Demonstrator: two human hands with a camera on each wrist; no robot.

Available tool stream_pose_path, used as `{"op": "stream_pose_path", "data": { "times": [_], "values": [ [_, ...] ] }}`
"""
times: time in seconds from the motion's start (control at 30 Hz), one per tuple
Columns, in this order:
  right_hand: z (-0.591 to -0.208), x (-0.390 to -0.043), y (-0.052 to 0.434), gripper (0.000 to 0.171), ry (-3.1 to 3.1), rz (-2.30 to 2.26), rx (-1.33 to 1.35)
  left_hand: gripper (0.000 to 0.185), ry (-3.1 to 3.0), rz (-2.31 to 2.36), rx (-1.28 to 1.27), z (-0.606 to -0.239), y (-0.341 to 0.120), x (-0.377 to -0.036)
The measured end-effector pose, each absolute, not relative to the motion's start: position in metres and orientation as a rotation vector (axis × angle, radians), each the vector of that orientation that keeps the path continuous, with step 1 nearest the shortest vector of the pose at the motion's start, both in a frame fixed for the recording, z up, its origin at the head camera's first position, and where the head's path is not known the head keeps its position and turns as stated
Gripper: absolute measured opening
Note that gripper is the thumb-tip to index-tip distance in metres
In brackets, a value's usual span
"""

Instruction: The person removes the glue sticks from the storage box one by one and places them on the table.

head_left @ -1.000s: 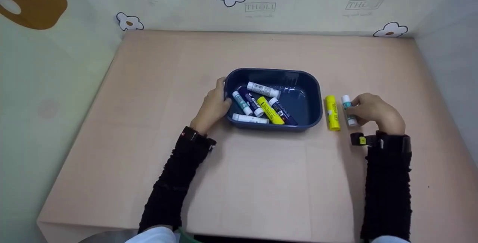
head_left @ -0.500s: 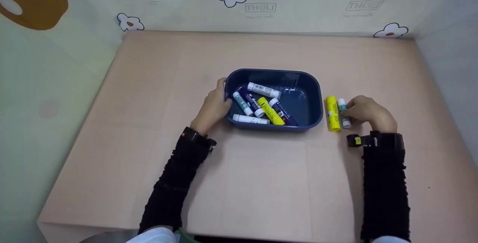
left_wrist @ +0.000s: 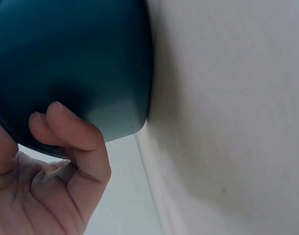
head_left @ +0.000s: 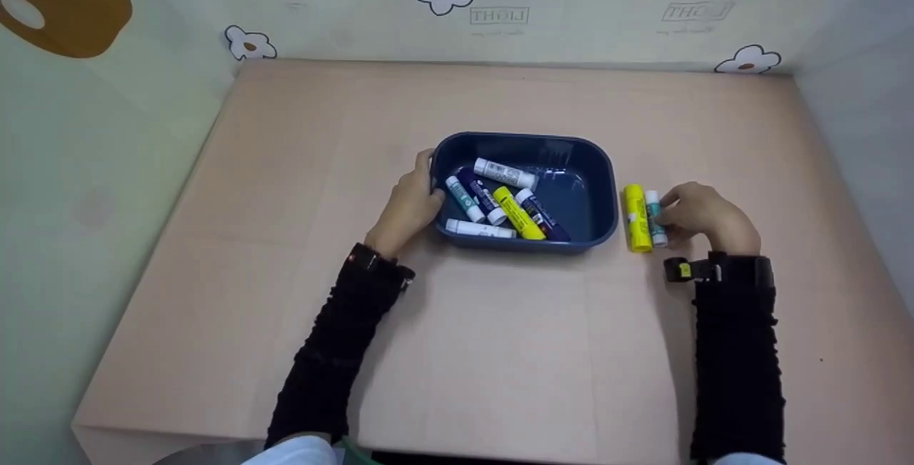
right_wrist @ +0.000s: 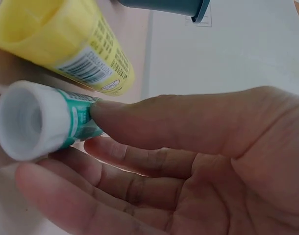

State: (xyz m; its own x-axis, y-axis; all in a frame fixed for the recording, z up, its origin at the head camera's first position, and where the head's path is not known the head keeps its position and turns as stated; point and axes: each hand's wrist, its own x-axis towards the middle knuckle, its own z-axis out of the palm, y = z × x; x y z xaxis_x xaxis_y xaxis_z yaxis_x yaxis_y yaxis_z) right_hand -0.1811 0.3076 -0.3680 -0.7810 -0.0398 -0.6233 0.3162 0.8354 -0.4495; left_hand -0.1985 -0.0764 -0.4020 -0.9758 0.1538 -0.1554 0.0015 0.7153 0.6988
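In the head view, a dark blue bin (head_left: 593,226) stands mid-table with several glue sticks in it. My left hand (head_left: 407,204) grips its left end; the left wrist view shows curled fingers (left_wrist: 78,129) against the outer wall, close to the rim. Right of the bin lies a yellow glue stick (head_left: 638,218). Beside it, a smaller white and teal glue stick (head_left: 654,216) lies on the table, roughly parallel. My right hand (head_left: 703,215) pinches this smaller one, thumb on its teal label (right_wrist: 81,117) and fingers at its other side.
Inside the bin, white, purple, teal and yellow glue sticks lie mostly toward the left and front; one is a yellow glue stick (head_left: 518,213). The pinkish table (head_left: 500,351) meets a patterned wall (head_left: 357,8) at the back.
My right hand has slid the white and teal glue stick left, up beside the yellow one. My left hand and the bin have stayed in place.
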Motion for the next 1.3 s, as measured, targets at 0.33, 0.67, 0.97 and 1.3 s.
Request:
{"op": "stream_pose_path", "data": {
  "times": [0.33, 0.67, 0.97, 1.3],
  "values": [
    [-0.355, -0.178, 0.302, 0.056, 2.422, -0.686, 0.198, 0.062, 2.731, 1.105, 0.130, -0.403, -0.076, -0.199],
    [-0.335, -0.169, 0.276, 0.057, 2.695, -0.709, 0.067, 0.062, 2.728, 1.112, 0.138, -0.403, -0.076, -0.200],
    [-0.328, -0.162, 0.244, 0.054, 2.785, -0.828, -0.064, 0.061, 2.726, 1.102, 0.131, -0.403, -0.076, -0.199],
    [-0.347, -0.159, 0.207, 0.052, 2.767, -0.857, -0.317, 0.062, 2.722, 1.112, 0.132, -0.402, -0.076, -0.199]
  ]
}}
